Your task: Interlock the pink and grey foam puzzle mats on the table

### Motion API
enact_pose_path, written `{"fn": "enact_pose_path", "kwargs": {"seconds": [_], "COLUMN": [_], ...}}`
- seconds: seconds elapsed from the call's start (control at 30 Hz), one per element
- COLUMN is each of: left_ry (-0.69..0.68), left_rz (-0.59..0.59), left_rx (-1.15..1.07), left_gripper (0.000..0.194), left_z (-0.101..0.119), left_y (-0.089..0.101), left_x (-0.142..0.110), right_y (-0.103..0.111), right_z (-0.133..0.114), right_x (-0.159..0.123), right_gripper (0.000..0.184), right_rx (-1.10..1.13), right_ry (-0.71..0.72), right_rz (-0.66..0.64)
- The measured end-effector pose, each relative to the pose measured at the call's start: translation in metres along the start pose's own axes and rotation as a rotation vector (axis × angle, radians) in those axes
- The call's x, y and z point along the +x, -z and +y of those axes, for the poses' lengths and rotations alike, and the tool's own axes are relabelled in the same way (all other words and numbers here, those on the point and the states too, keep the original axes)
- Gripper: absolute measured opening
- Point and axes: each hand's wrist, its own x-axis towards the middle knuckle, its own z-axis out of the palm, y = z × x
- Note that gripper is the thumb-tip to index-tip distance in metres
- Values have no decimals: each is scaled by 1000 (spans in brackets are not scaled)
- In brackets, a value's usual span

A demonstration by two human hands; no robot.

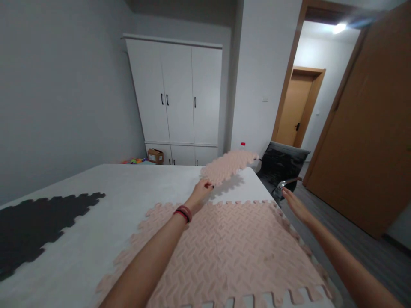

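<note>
My left hand (203, 189) pinches the near corner of a pink foam mat tile (229, 166), which is held tilted above the far right part of the table. Beneath my left forearm lie joined pink foam tiles (244, 239) with a woven-pattern surface and jigsaw edges; a seam runs between them. Off the table's right edge, my right hand (290, 197) hangs in the air with its fingers stretched out and nothing in it. It is apart from the tiles.
On the left of the white table (105, 244) lies a dark grey foam tile (41, 226). A black chair (282, 164) stands beyond the right corner. Behind the raised tile, a bottle with a red cap (243, 144) shows. A cardboard box (155, 156) sits by the white wardrobe (180, 94).
</note>
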Motion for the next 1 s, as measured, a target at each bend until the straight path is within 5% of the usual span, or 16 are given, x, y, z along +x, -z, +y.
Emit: {"fn": "enact_pose_path", "kwargs": {"seconds": [0.17, 0.33, 1.0], "left_ry": [-31, -116, -191], "left_rz": [-208, -270, -337], "left_rx": [124, 211, 474], "left_gripper": [30, 28, 30], "left_z": [-13, -23, -1], "left_y": [-45, -51, -52], "left_x": [-14, -14, -4], "right_y": [-53, -89, -92], "right_z": [9, 17, 20], "right_x": [27, 38, 34], "right_gripper": [70, 68, 59], "right_rx": [-12, -62, -404], "right_ry": [-68, -54, -107], "right_rz": [-48, -58, 55]}}
